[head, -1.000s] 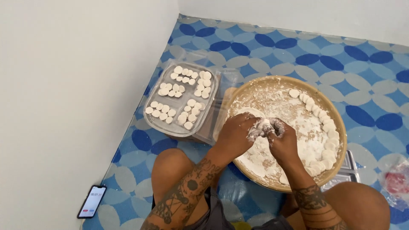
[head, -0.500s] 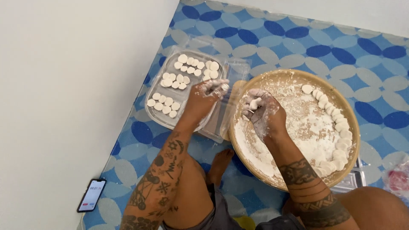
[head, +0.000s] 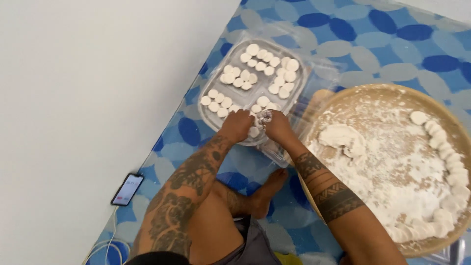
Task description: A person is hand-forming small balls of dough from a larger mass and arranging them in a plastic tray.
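Observation:
A clear plastic tray (head: 208,115) with compartments holds several small round white dough pieces (head: 259,61). My left hand (head: 239,125) and my right hand (head: 277,126) meet over the tray's near compartment, both floured, fingers pinched around a small dough piece (head: 253,131) there. To the right lies a wide round woven tray (head: 343,93) dusted with flour, with a dough lump (head: 341,138) and a row of dough pieces (head: 449,157) along its right rim.
A phone (head: 127,189) with a lit screen lies on the floor by the white wall (head: 88,88), a cable running from it. My bare foot (head: 265,194) rests on the blue patterned mat (head: 373,34). Clear plastic sheeting lies under the compartment tray.
Both hands left the woven tray and moved left onto the compartment tray. The view has moved closer.

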